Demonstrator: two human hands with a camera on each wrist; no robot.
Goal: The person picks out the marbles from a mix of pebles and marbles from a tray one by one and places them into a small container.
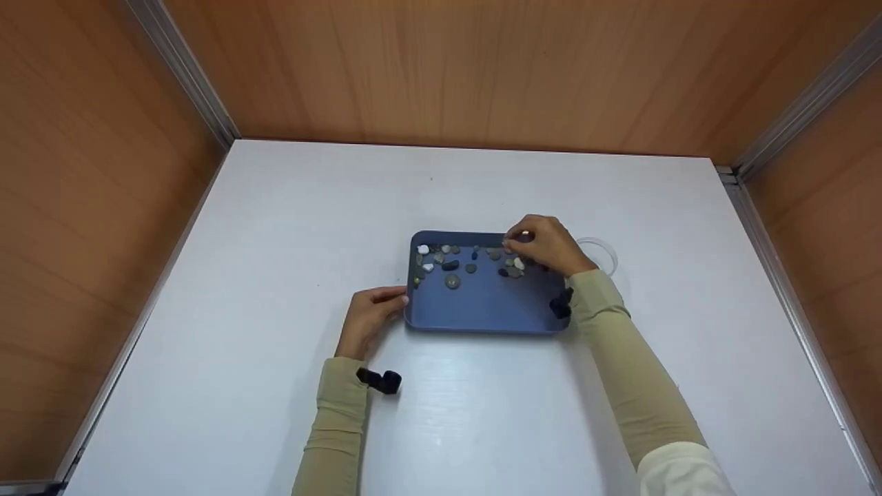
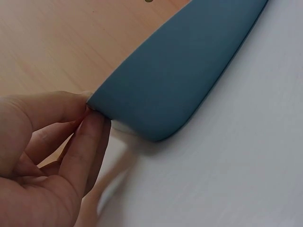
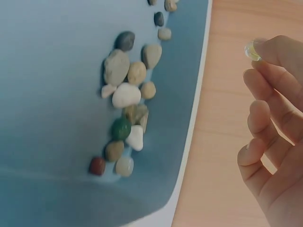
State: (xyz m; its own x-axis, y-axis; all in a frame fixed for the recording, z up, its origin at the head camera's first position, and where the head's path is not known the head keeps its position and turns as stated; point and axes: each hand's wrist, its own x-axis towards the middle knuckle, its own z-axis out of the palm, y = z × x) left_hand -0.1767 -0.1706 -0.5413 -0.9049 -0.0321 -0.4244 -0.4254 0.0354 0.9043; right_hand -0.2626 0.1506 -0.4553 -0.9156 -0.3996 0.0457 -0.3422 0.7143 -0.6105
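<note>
A blue tray [image 1: 482, 310] lies on the table with several pebbles [image 1: 452, 281] spread along its far side. My left hand [image 1: 372, 313] is at the tray's left edge; in the left wrist view the thumb and fingers pinch its rim [image 2: 137, 61]. Over the tray's far right part, my right hand [image 1: 544, 244] pinches a small, clear, yellowish glassy pebble [image 3: 252, 50] between thumb and index finger. Its other fingers are loosely bent. Below it in the tray sit a green stone [image 3: 121, 128], a white stone [image 3: 126, 95], a reddish-brown stone [image 3: 97, 166] and several grey and tan ones.
A clear round ring [image 1: 606, 246] lies on the white table [image 1: 241, 275], just right of the tray and partly behind my right wrist. Wooden panels [image 1: 448, 69] stand at the back and both sides.
</note>
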